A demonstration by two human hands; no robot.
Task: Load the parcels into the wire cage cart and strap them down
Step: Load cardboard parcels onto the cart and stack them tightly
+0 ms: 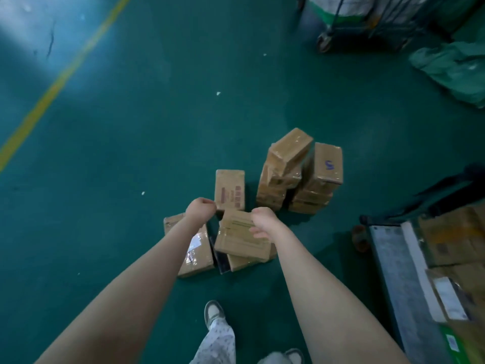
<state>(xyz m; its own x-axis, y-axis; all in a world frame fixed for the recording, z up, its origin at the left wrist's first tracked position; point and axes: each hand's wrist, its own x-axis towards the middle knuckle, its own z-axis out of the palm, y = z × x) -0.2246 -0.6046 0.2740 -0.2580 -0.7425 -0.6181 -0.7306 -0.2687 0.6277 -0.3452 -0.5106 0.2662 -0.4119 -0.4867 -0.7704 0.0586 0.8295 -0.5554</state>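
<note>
Both arms are down over the pile on the green floor (126, 132). The right hand (263, 222) has its fingers curled over the right edge of the tilted parcel (240, 239), thumb on the near side, clamped on. The left hand (200, 209) is balled up tight just beside that parcel's far left corner (whether it actually has hold of the corner, I cannot tell). The parcel sits between the two hands, tipped on top of other boxes. A taped parcel (196, 256) lies under the left forearm, a printed box (230, 189) lies just beyond the hands, and a leaning stack (299, 174) stands further right. A blurred wheeled cart (367, 24) stands well apart, top right.
</note>
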